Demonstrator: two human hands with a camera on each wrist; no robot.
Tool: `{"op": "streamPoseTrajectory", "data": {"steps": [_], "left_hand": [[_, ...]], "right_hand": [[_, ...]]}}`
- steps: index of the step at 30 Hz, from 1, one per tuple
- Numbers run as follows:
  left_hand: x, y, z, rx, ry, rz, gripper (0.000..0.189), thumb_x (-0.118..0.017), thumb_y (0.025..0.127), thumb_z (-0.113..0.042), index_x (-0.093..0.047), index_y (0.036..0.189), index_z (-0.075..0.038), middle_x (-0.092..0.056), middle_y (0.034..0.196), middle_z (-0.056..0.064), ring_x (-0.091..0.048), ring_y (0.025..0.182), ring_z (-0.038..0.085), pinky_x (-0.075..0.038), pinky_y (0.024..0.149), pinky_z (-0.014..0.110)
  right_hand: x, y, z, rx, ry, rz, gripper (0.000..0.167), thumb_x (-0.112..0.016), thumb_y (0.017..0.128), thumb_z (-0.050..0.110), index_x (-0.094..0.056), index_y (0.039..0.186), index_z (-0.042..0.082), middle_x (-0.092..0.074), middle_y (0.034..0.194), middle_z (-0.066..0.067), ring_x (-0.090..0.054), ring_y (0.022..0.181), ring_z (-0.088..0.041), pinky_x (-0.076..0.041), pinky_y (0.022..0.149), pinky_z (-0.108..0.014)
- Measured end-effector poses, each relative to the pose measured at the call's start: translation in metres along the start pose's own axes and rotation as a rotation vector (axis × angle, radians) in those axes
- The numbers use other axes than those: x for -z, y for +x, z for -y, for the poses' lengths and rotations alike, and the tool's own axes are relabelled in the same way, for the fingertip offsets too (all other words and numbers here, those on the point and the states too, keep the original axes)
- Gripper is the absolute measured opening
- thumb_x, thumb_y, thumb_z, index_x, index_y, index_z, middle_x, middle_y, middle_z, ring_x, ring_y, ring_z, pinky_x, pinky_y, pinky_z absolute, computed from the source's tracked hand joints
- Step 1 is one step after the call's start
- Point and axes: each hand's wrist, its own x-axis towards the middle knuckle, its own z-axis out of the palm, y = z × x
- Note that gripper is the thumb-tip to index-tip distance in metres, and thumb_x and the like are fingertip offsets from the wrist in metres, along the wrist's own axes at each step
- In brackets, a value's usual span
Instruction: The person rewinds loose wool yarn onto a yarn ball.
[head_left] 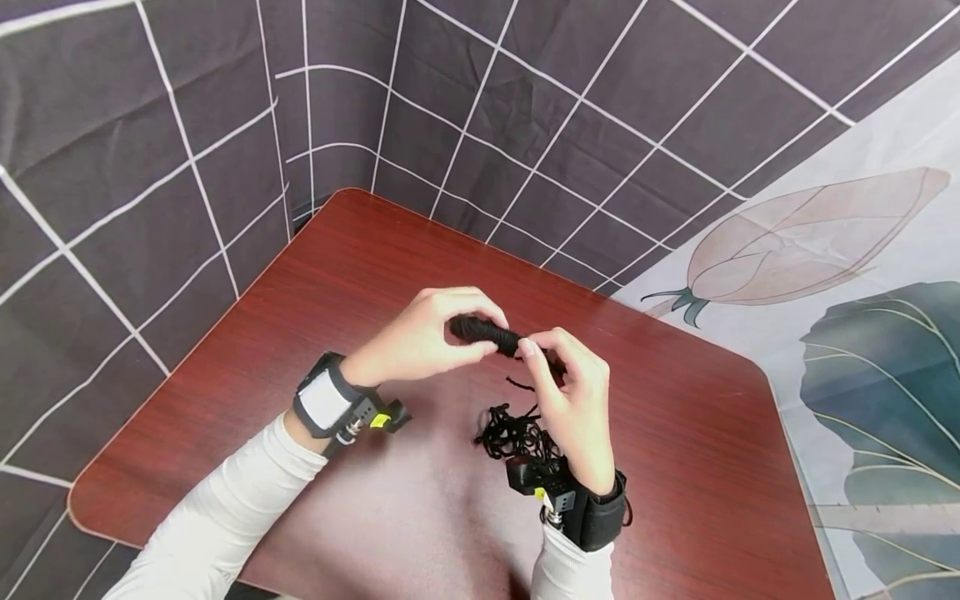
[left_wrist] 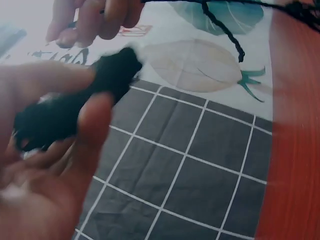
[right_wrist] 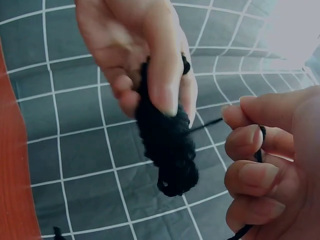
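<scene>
A bundle of black cord (head_left: 474, 328), wound into a thick roll, is held up over the table between the fingers and thumb of my left hand (head_left: 427, 333). In the right wrist view the roll (right_wrist: 167, 145) hangs below the left thumb, its looped end pointing down. My right hand (head_left: 577, 392) pinches a strand of the cord (right_wrist: 205, 125) that runs taut from the roll. The strand passes on through the curled right fingers (right_wrist: 257, 175). Beneath the right hand, a loose tangle of the same black cord (head_left: 506, 433) lies on the table, partly hidden by the wrist camera.
The reddish-brown wooden table (head_left: 337, 275) has rounded corners. Dark grey cloth with white grid lines (head_left: 555, 125) hangs behind it and at the left. A pale cloth printed with leaves (head_left: 810, 242) hangs at the right. Strapped cameras (head_left: 330, 396) sit on both wrists.
</scene>
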Motion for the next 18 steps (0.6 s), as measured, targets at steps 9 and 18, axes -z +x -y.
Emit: {"op": "streamPoseTrajectory", "data": {"steps": [9, 18], "left_hand": [[0.003, -0.001, -0.007, 0.006, -0.418, 0.222, 0.021, -0.074, 0.083, -0.006, -0.068, 0.103, -0.010, -0.066, 0.099, 0.000, -0.060, 0.083, 0.020, -0.057, 0.066, 0.036], [0.004, 0.003, -0.019, 0.039, -0.498, -0.158, 0.026, -0.068, 0.082, 0.009, -0.064, 0.107, 0.003, -0.064, 0.099, 0.012, -0.063, 0.070, 0.028, -0.056, 0.064, 0.042]], "right_hand": [[0.003, 0.000, -0.004, -0.046, 0.102, -0.009, 0.011, -0.064, 0.086, -0.009, -0.065, 0.085, 0.001, -0.054, 0.068, -0.002, -0.044, 0.055, -0.011, -0.035, 0.049, -0.023], [-0.004, 0.000, -0.007, -0.061, 0.114, 0.116, 0.015, -0.052, 0.097, 0.001, -0.064, 0.089, 0.007, -0.048, 0.064, 0.002, -0.040, 0.051, -0.010, -0.033, 0.046, -0.024]]}}
